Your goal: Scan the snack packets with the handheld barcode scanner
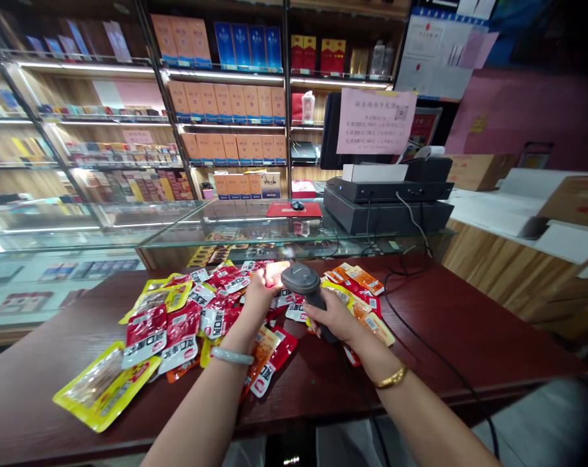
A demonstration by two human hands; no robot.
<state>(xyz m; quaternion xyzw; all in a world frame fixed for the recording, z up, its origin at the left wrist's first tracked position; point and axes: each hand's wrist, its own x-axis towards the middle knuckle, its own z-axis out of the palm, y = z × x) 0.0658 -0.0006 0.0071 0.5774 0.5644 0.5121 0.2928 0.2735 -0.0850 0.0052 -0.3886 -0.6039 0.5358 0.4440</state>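
My right hand (333,313) is wrapped round the grip of a black handheld barcode scanner (301,277), its head turned to the left. In my left hand (262,290) is a small snack packet (276,274), lit brightly by the scanner's light and held close to its head. Below both hands, red and white snack packets (181,337) lie in a loose pile. A yellow-edged clear packet (106,383) lies at the pile's near left. Orange packets (365,279) are grouped to the right, beyond my right hand.
A dark red table (450,324) carries the packets. A black cable (420,340) runs across its right side. Behind it stand a glass display counter (226,224), a cash drawer (386,211) and a mouse (298,205). Boxed goods fill the back shelves (226,78).
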